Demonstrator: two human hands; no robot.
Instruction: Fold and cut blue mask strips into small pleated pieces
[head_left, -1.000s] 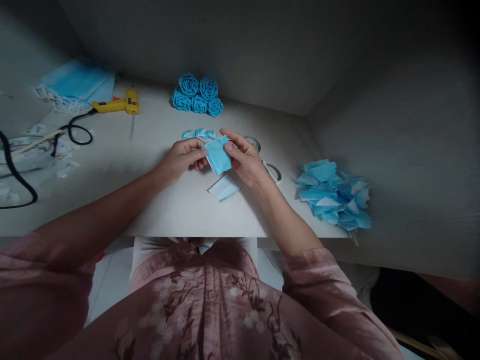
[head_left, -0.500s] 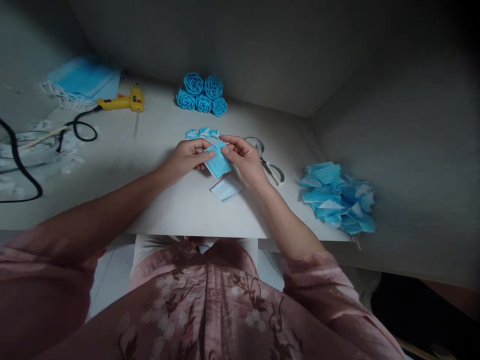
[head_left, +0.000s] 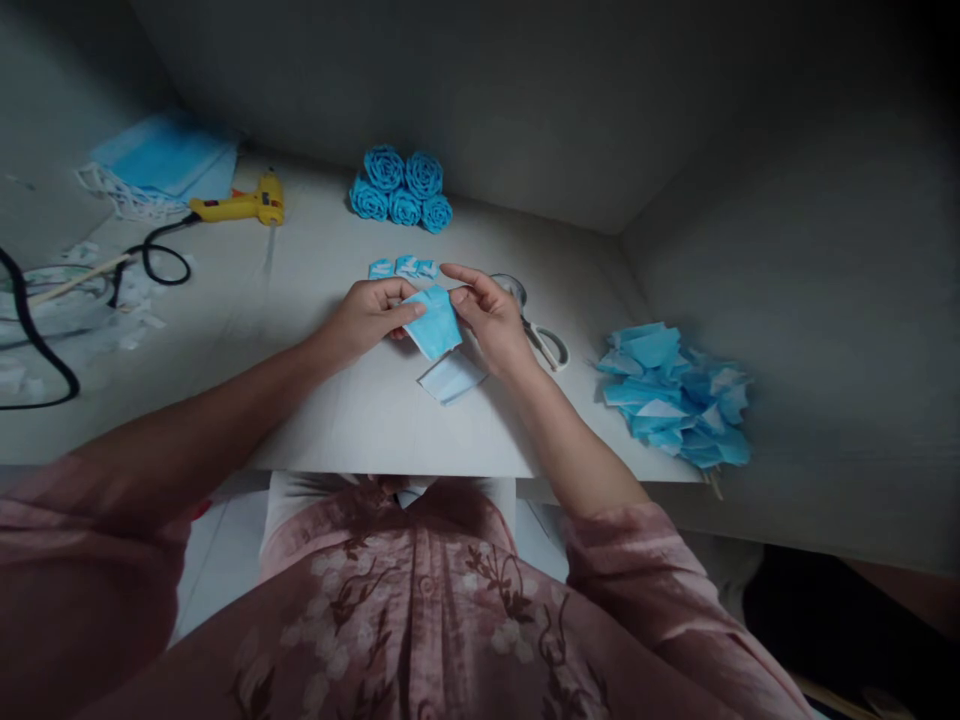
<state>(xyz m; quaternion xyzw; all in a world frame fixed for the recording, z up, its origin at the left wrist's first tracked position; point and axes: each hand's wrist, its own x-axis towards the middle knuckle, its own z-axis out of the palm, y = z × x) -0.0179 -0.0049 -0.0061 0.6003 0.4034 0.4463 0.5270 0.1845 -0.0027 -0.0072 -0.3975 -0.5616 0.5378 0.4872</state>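
The left hand (head_left: pixel 375 312) is pinching a blue square (head_left: pixel 435 325); the right hand (head_left: pixel 491 318) is poising at its edge. Scissors (head_left: pixel 559 352) are lying nearby, blue rosettes (head_left: pixel 405 207) sitting beyond.

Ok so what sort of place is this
Probably a small craft workspace: a glue gun, scissors and rolled blue flowers share the table.

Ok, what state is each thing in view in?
Blue square, held, spread out
Left hand, closed on the blue square
Right hand, at the blue square's edge, grip unclear
Pale piece, lying flat
Small blue pieces, in a row
Blue rosettes, rolled, stacked
Glue gun, lying down
Scissors, partly hidden, opening unclear
Face masks, stacked
Blue pile, crumpled
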